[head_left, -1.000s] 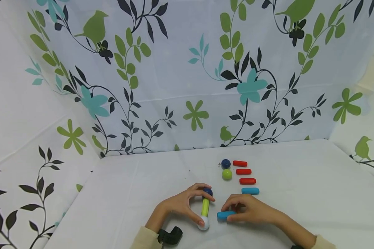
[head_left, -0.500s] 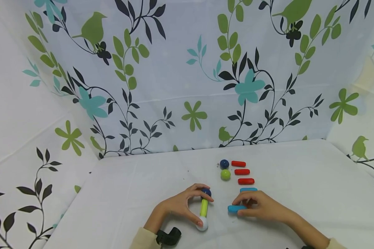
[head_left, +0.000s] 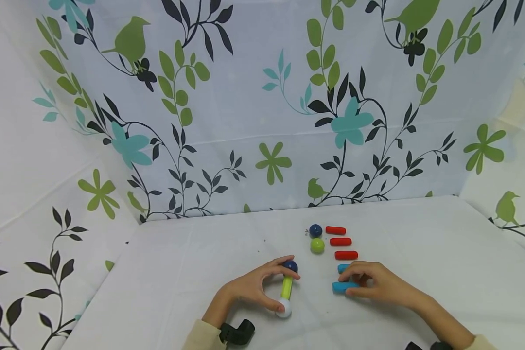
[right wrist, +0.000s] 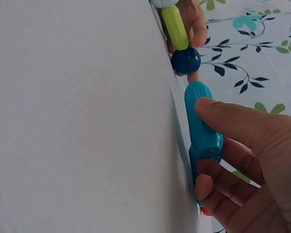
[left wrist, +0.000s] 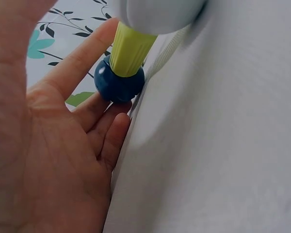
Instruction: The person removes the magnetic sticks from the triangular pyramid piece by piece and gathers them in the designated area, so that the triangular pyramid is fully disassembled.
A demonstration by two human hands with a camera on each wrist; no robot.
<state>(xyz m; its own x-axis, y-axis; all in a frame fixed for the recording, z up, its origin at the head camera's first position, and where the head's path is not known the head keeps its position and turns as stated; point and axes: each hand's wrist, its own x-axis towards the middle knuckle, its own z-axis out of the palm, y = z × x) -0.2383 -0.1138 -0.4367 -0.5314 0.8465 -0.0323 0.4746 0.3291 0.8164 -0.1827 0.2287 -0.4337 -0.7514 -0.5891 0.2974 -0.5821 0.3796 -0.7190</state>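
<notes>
Lower middle of frame, my left hand (head_left: 249, 290) pinches the ball-and-stick piece (head_left: 286, 290); right hand (head_left: 374, 284) pinches a blue stick (head_left: 342, 287). I'd keep it level.

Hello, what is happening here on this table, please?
A person works with toy rods and balls on a white table. The left hand holds a green rod with a dark blue ball and a white ball at its ends. The right hand pinches a blue rod beside a row of red rods.
</notes>
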